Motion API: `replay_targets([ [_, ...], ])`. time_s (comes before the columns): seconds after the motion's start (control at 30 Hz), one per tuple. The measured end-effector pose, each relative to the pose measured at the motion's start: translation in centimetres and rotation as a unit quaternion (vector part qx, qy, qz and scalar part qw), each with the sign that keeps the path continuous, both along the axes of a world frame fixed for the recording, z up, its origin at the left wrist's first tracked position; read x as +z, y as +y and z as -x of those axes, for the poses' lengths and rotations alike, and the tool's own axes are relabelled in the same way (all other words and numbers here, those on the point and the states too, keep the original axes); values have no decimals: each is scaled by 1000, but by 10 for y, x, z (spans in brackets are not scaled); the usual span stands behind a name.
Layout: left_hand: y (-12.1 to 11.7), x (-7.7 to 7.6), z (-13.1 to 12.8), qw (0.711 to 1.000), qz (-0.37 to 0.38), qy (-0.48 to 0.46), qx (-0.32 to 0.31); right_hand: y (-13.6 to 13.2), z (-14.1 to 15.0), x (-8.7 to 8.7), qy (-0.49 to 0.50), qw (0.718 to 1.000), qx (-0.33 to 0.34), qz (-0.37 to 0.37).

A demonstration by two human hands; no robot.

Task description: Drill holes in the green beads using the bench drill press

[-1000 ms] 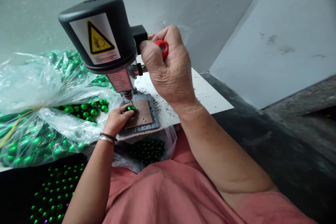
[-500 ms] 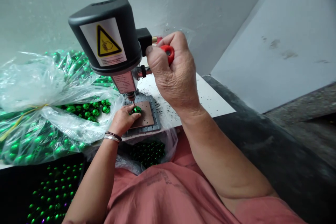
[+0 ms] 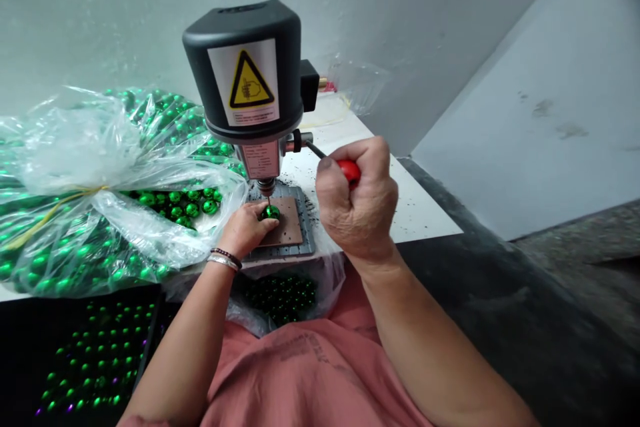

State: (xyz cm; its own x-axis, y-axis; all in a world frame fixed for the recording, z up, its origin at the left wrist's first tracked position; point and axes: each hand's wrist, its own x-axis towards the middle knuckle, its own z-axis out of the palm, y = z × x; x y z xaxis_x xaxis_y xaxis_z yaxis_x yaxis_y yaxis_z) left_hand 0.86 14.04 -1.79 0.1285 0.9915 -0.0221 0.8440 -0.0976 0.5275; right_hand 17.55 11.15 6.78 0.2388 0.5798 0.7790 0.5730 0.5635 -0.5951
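My left hand (image 3: 247,225) is closed on a shiny green ball (image 3: 271,212), holding it on a brown board (image 3: 289,230) over the grey base plate (image 3: 306,240). Above it stands a small black-topped drill press (image 3: 245,73) with a yellow warning label. Its thin drill bit (image 3: 269,201) points down and meets the top of the ball; how deep it goes I cannot tell. My right hand (image 3: 357,203) wraps round the red knob (image 3: 349,173) of the press's lever, to the right of the machine.
Clear plastic bags (image 3: 100,140) full of green balls lie on the white table (image 3: 425,217) at left. An open bag (image 3: 327,287) of green balls hangs below the table's front edge. Rows of green balls (image 3: 100,350) lie on something black at lower left. Dark shavings surround the base plate.
My right hand has pulled the lever's red knob downward. My left hand keeps the ball under the bit. The whole view has shifted, so the press appears farther right.
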Motion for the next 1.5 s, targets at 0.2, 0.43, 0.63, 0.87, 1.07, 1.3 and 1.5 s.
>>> replay_targets([
  [0.2,-2,1,-1,1000,-6,-12,4,0,3,-14,13,1000,-14,-10],
  [0.43,-3,0,0,1000,-10,-3,7,4,8,-26,36,998,-33,-45],
  [0.63,-2,-3,0,1000,-13,-2,10,9,10,-38,72,996,-13,-55],
  [0.87,-4,-1,0,1000,-10,-20,9,10,11,-59,89,995,17,-45],
  [1.07,-5,-4,-1,997,12,-69,43,11,10,-6,69,996,-12,-47],
  [1.3,-32,12,12,992,56,-113,-9,12,6,22,67,998,7,2],
  [1.5,-42,14,32,963,108,-246,-21,10,7,20,87,996,23,16],
])
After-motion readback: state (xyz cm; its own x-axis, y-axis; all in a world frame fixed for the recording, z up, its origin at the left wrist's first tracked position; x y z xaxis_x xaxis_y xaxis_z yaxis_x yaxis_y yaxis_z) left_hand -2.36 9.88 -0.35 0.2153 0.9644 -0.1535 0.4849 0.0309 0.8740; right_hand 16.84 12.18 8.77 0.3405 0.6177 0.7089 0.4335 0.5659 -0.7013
